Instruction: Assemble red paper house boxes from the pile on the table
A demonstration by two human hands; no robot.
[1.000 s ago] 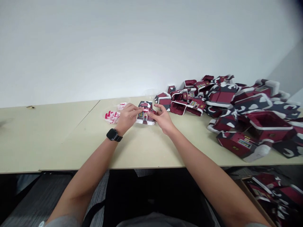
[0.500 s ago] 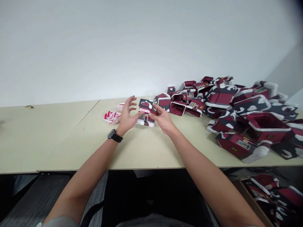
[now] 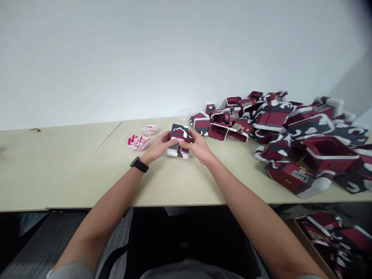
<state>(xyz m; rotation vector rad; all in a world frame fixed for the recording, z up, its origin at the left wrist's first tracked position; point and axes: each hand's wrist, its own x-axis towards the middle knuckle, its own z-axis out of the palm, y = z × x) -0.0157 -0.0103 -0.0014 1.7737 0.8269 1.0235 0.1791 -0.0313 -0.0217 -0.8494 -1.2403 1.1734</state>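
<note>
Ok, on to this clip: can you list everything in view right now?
Card house model: one, dark red with navy roof and white trim, held between the hands.
Card house pieces: too many to count, dark red, navy and white, heaped on the table's right side.
Printed scraps: two clumps, red and white, left of the hands.
Table: one, pale cream, two joined sections.
Cardboard box: one, brown, on the floor at lower right, holding more house pieces.
Wall: one, white, behind the table.
Watch: one, black, on the left wrist.
Left hand: one, on the house's left side.
Right hand: one, on the house's right side.
</note>
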